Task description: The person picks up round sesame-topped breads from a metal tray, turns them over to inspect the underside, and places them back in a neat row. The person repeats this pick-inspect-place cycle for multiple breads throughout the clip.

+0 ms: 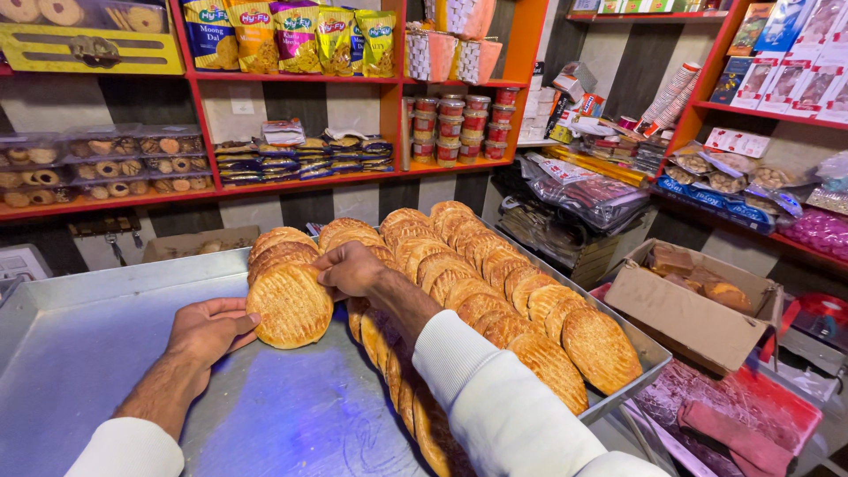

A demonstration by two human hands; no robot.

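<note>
A large metal tray (pixel 79 327) lies in front of me. Its right half is packed with rows of round golden-brown flatbreads (pixel 495 283) standing on edge and overlapping. My left hand (pixel 208 329) rests on the tray and props the front round of a short stack of breads (pixel 290 305) from below. Over the top of that same stack curls my right hand (pixel 349 268), its fingers gripping the upper edges. Both sleeves are white.
Red shelves behind hold boxed cookies (pixel 106 166), snack packets (pixel 291 35) and small jars (pixel 459 124). An open cardboard box (pixel 689 305) with baked pieces sits to the right of the tray. Wrapped goods (pixel 583 190) pile at the right rear.
</note>
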